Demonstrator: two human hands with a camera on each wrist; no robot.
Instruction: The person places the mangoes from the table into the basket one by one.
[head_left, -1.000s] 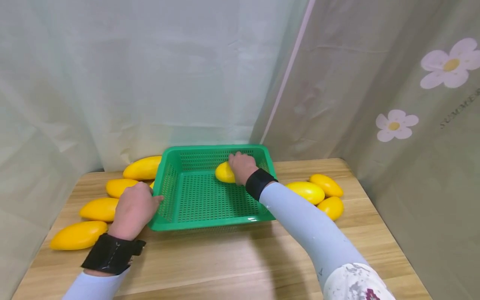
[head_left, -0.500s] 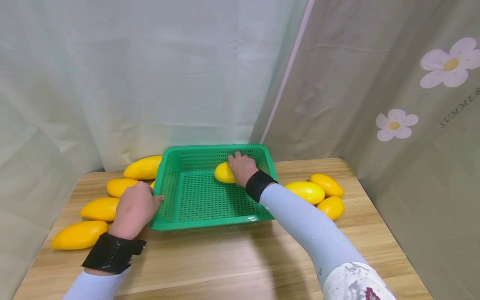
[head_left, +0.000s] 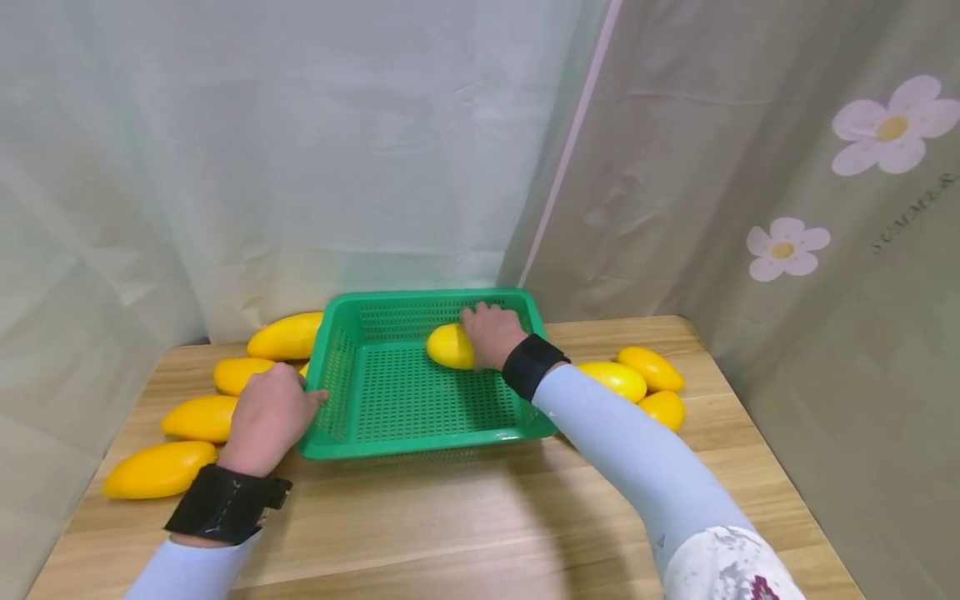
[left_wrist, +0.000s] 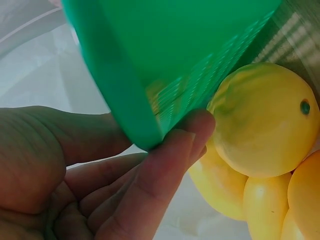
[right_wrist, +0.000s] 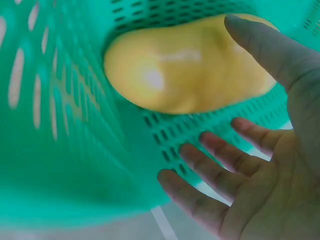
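the left hand (head_left: 270, 417) is pinching the green basket (head_left: 427, 447) by its left rim, thumb on one side and fingers on the other, probably steadying it on the wooden table (head_left: 405, 533) while the other arm is reaching in. the right hand (head_left: 495, 335) is hovering inside, its four fingers spreading loosely with nothing wrapped in them; the thumb is lying over one end of the yellow mango (head_left: 450, 346), and i cannot tell whether it is pressing. that mango is apparently resting on the basket's slotted floor, toward the far right part, where the walls are likely stopping it from rolling away. outside, other mangoes (head_left: 157, 471) are lying along the left side, and three more (head_left: 651, 368) are clustering on the right, seemingly leaving the middle for the basket.
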